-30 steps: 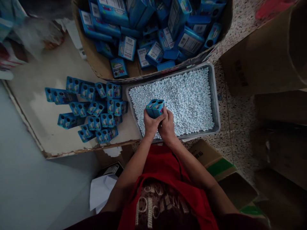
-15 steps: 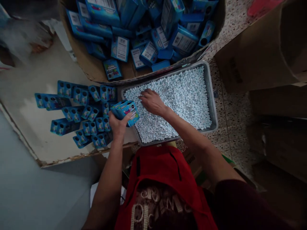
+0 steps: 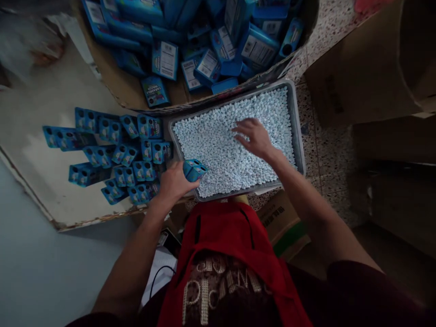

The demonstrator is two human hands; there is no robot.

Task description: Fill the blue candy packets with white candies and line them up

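My left hand [image 3: 175, 182] is closed around small blue candy boxes [image 3: 195, 170], held over the tray's near left corner; the fingers hide part of them. My right hand [image 3: 255, 137] hovers just above the candies, fingers spread and apparently holding nothing. Small pale blue and white candies [image 3: 218, 150] fill a shallow metal tray [image 3: 299, 136]. To its left, several similar blue boxes [image 3: 122, 154] stand in clusters on the pale table, round dark holes showing on their tops.
Beyond the tray, a large cardboard box [image 3: 117, 88] holds a heap of blue candy boxes [image 3: 165, 60]. Brown cartons [image 3: 354, 68] stand at the right on the speckled floor [image 3: 311, 154]. The table [image 3: 41, 181] has a worn edge. A red apron [image 3: 221, 227] covers my front.
My right hand has moved right across the candies and its fingers have spread. My left hand has turned, with fewer boxes showing in it. A pair of boxes now shows beside the tray.
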